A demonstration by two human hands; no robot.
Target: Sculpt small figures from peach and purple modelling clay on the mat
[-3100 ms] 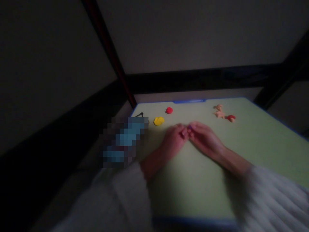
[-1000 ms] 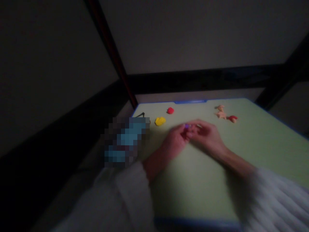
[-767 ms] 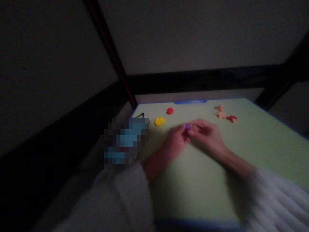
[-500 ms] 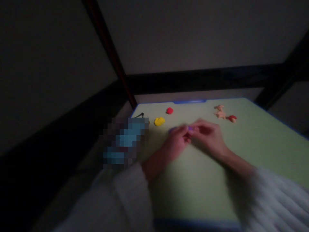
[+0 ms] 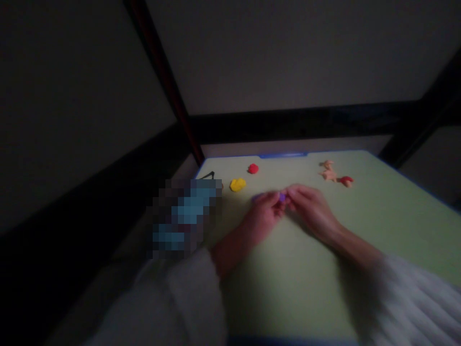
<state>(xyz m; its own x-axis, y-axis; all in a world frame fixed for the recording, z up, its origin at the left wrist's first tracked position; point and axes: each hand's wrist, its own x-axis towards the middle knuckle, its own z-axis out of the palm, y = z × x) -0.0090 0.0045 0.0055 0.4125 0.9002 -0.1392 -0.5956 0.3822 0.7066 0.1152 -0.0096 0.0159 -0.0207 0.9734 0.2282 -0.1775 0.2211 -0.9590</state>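
My left hand [image 5: 264, 214] is closed, with its thumb and fingers pinching a small lump of purple modelling clay [image 5: 282, 197]. Against the other side of that lump, my right hand [image 5: 308, 204] brings its fingertips together; blur hides exactly how they grip it. More purple [image 5: 257, 197] shows just behind my left knuckles, and I cannot tell whether it joins the held piece. Beyond my left hand lies a flattened yellow clay lump [image 5: 237, 184], and farther back a red clay lump [image 5: 253, 168].
The pale board [image 5: 288, 293] has a blue rim. At its back right are peach-coloured clay pieces [image 5: 328, 175] and a red-and-peach piece [image 5: 346, 181]. A pixelated blue object [image 5: 190, 209] sits by the left edge, near a thin black bar [image 5: 209, 175]. A wall rises behind.
My right fingers have shifted slightly at the purple clay, leaving more of it visible between the hands. The whole view has tilted a little, so things sit slightly lower.
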